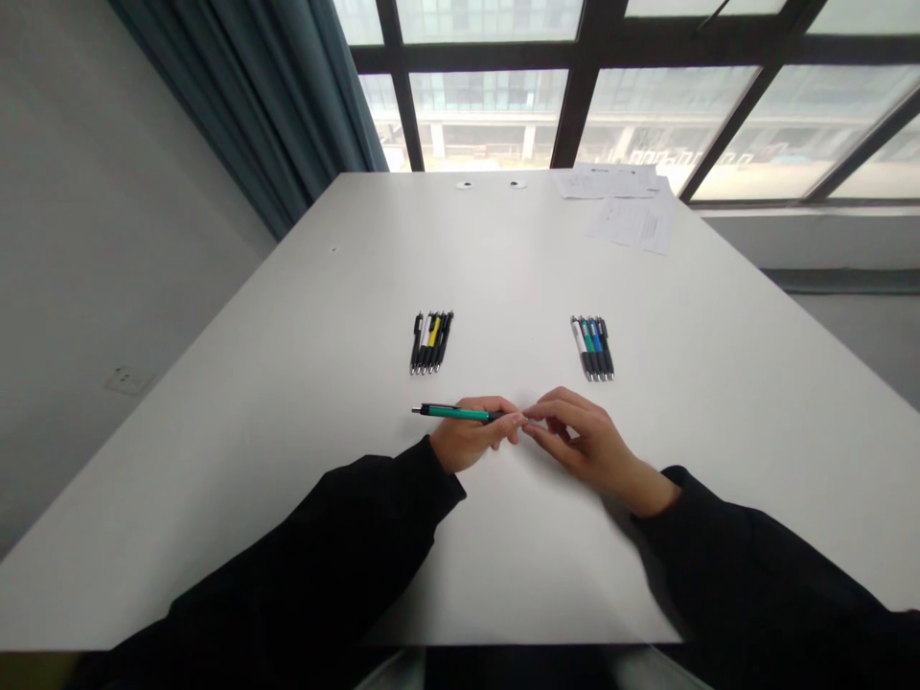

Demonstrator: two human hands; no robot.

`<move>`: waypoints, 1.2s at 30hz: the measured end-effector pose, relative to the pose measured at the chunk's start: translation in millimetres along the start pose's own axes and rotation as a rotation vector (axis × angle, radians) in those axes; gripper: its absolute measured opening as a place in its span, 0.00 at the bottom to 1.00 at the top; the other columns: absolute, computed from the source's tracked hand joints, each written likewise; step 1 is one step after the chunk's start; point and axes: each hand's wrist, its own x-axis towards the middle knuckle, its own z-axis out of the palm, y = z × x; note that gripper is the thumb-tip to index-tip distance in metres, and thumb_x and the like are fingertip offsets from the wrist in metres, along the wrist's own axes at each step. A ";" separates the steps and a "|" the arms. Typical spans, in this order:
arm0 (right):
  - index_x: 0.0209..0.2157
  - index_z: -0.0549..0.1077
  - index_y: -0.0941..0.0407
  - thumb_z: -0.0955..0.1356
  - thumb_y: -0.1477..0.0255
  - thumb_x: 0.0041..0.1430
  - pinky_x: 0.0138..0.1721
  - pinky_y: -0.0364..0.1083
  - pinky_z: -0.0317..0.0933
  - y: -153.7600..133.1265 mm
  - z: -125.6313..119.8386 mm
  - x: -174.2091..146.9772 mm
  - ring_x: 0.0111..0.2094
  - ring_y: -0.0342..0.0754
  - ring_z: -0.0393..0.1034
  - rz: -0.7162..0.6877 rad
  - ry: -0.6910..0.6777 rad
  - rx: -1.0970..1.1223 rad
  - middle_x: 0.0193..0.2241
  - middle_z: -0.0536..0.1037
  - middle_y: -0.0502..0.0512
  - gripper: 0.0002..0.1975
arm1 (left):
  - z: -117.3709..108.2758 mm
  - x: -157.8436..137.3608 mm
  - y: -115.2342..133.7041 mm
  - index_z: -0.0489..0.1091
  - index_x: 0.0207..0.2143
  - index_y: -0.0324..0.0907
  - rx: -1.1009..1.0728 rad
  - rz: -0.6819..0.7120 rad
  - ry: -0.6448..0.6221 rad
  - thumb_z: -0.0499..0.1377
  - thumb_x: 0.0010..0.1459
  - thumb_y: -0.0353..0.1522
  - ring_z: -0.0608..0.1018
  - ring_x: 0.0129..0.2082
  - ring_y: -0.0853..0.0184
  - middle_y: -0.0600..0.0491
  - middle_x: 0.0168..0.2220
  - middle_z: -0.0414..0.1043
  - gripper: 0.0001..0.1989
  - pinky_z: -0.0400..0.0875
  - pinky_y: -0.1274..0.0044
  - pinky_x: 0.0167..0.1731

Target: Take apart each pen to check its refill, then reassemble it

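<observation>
A green click pen (460,413) with a black clip and dark grip lies level across my left hand (478,433). The left thumb and fingers are closed around its grip, and its button end points left. At the pen's other end, my right hand (586,439) pinches with thumb and index finger. The fingertips of both hands meet there and hide the tip, so whether a small part is between them cannot be seen. Beyond the left hand lies a row of several pens (431,343), black, white and yellow. Another row of pens (593,348), white, green, blue and black, lies beyond the right hand.
Both hands are above a white table (302,402). Paper sheets (625,206) lie at its far right corner, and two small white oval objects (517,184) sit by the far edge. A blue-grey curtain (273,105) hangs at the left beside a large window.
</observation>
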 end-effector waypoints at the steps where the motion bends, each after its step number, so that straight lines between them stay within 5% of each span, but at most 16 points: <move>1: 0.41 0.76 0.55 0.69 0.74 0.63 0.25 0.43 0.61 -0.5 -0.2 0.1 0.28 0.42 0.65 -0.005 0.000 0.006 0.33 0.73 0.55 0.05 | -0.2 -0.2 -0.2 0.75 0.32 0.37 0.007 -0.002 -0.007 0.61 0.60 0.40 0.66 0.20 0.76 0.54 0.25 0.73 0.14 0.62 0.82 0.21; 15: 0.39 0.76 0.55 0.69 0.76 0.61 0.25 0.43 0.61 -0.7 -3.1 1.8 0.27 0.42 0.65 -0.050 0.028 -0.007 0.32 0.74 0.54 0.05 | -1.0 -0.6 2.3 0.78 0.37 0.37 0.041 -0.030 -0.021 0.65 0.56 0.42 0.69 0.21 0.74 0.52 0.25 0.75 0.16 0.64 0.81 0.21; 27: 0.34 0.73 0.56 0.69 0.77 0.60 0.26 0.44 0.59 -0.7 -12.2 1.4 0.26 0.42 0.63 0.002 0.044 -0.020 0.30 0.72 0.53 0.02 | 0.1 3.2 1.6 0.71 0.24 0.37 -0.152 -0.093 0.271 0.63 0.49 0.35 0.62 0.15 0.77 0.58 0.15 0.64 0.09 0.54 0.83 0.16; 36: 0.35 0.78 0.57 0.68 0.71 0.62 0.28 0.43 0.60 19.0 -18.8 1.3 0.26 0.43 0.67 0.089 -0.224 -0.236 0.29 0.75 0.54 0.06 | -1.3 4.9 -4.1 0.71 0.25 0.37 -0.285 -0.085 0.289 0.63 0.50 0.35 0.62 0.15 0.78 0.58 0.17 0.65 0.09 0.50 0.83 0.15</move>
